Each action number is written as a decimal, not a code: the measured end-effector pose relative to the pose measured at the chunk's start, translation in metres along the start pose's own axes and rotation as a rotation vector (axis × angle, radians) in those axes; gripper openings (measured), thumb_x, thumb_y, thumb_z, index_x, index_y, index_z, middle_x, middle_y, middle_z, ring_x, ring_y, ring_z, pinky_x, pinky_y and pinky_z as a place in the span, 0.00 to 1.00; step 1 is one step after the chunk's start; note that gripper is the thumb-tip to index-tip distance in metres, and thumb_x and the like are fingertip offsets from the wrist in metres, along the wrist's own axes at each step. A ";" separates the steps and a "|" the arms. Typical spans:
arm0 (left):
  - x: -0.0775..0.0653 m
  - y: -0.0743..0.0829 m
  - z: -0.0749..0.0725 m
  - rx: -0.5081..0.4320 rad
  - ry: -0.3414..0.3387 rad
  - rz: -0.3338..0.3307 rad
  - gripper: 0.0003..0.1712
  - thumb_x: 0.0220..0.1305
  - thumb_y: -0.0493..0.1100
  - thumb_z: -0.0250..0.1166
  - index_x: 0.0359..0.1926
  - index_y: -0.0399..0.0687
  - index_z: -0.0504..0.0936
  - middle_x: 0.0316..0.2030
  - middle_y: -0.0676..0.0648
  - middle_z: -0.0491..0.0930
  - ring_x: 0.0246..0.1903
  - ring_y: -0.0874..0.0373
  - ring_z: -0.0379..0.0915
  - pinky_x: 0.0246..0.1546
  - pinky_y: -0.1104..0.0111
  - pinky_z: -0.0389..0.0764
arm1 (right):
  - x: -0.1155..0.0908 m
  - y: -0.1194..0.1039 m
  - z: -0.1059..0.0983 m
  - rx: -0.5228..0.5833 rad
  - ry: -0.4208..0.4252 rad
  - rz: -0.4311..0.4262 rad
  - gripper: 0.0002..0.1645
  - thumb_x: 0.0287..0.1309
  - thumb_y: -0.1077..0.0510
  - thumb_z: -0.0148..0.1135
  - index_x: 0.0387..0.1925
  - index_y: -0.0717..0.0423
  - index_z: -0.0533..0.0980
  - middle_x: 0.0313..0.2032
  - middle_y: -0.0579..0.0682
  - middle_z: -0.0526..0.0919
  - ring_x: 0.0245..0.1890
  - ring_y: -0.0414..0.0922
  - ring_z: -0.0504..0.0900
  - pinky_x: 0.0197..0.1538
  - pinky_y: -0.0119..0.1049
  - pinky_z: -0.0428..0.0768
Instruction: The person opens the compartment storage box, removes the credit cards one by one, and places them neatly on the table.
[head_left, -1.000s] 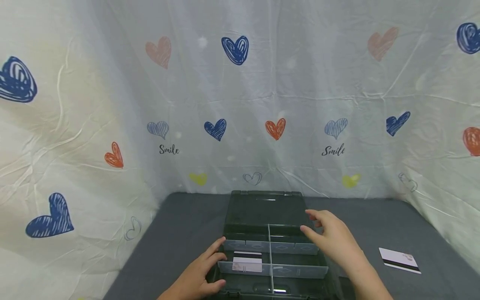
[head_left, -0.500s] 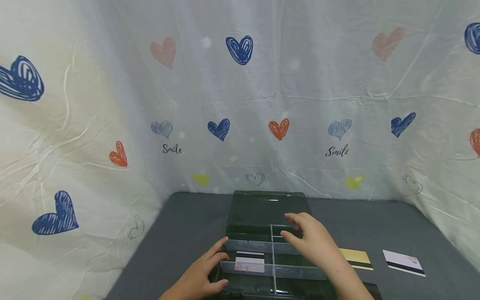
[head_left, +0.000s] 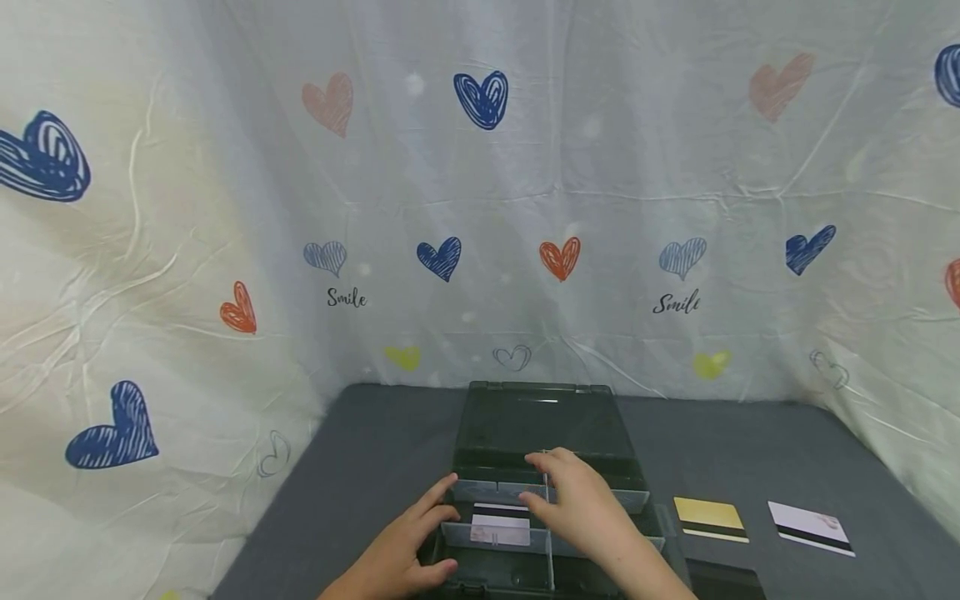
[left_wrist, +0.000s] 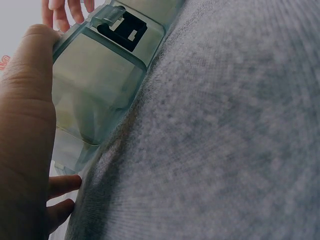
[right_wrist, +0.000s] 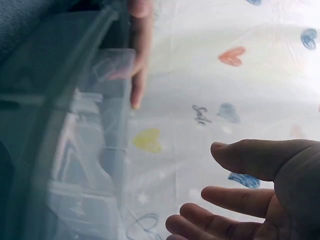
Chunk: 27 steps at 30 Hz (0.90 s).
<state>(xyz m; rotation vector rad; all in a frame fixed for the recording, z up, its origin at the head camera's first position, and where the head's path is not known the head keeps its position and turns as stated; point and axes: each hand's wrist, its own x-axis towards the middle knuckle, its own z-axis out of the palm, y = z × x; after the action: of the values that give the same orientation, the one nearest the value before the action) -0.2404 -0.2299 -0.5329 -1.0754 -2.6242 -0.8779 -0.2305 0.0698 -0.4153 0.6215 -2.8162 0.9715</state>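
A dark translucent plastic organizer box point(head_left: 540, 425) stands with its lid laid back, and clear dividers split its tray into compartments. A white card with a black stripe point(head_left: 500, 510) lies in a left compartment, partly behind a clear divider. My left hand point(head_left: 405, 542) rests at the box's left side, fingers spread along the edge, thumb toward the front. In the left wrist view the box's black latch point(left_wrist: 125, 30) shows beyond the thumb. Over the middle of the tray hovers my right hand point(head_left: 581, 504), thumb and fingers apart with nothing between them, close to the white card.
On the grey table point(head_left: 375, 442), right of the box, lie a gold card point(head_left: 708, 512) and a white striped card point(head_left: 806, 521). A black flat thing point(head_left: 723, 579) lies nearer the front. A curtain printed with hearts point(head_left: 480, 208) hangs behind and at both sides.
My right hand has moved left from the box's right edge to over the tray's middle, uncovering the gold card. The left hand stays at the box's left side. The view has shifted slightly.
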 end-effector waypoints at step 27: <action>0.000 0.001 -0.001 -0.056 0.018 0.051 0.21 0.69 0.52 0.68 0.58 0.51 0.79 0.78 0.41 0.55 0.62 0.49 0.72 0.43 0.61 0.81 | 0.006 0.006 0.075 -0.256 -0.139 -0.327 0.24 0.76 0.43 0.54 0.29 0.50 0.84 0.21 0.36 0.79 0.24 0.35 0.79 0.30 0.35 0.80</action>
<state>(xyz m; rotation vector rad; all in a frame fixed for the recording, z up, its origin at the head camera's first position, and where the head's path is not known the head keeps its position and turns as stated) -0.2401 -0.2300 -0.5311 -1.1368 -2.5598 -0.9515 -0.2354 0.0264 -0.4775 1.1031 -2.7600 0.5197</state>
